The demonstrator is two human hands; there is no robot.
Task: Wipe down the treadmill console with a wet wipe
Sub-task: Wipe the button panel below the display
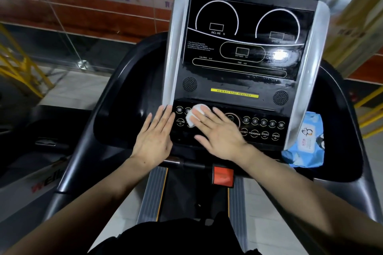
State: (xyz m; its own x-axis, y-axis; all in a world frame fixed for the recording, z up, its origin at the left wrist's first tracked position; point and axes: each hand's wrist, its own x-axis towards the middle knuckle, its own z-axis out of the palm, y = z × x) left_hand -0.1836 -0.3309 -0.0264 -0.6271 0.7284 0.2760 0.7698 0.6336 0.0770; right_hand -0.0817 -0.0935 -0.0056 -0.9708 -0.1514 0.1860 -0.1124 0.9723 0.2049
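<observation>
Glass panels and a red-brown wall stand behind the treadmill console (244,47), whose dark display panel (246,35) shows streaks and a wet-looking sheen, so it seems already wiped. Below the display, on the button panel (228,126), the wet wipe (195,116) lies bunched under the right hand (219,132), whose fingers (204,119) are straight and spread, pressing it flat over the left-side buttons. Most of this panel probably remains. Left of the wipe, the left hand (154,134) rests open, fingertips touching the console's silver edge. Right of the console sits a blue wipes pack (304,141).
</observation>
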